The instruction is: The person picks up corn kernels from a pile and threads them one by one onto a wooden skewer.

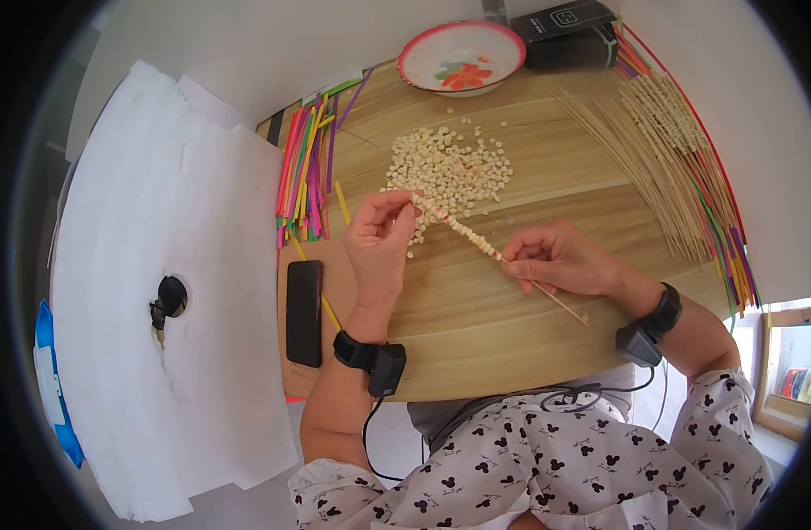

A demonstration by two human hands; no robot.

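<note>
My right hand pinches a thin wooden skewer threaded with small pale beads. My left hand holds the skewer's beaded far end between thumb and fingertips, close to a heap of loose pale beads on the round wooden table. Both wrists carry black bands with cables.
Coloured sticks lie left of the heap, and a black phone rests near the table's left edge. Bare and beaded skewers fan out on the right. A flowered bowl and a black box stand at the back. White sheeting covers the left.
</note>
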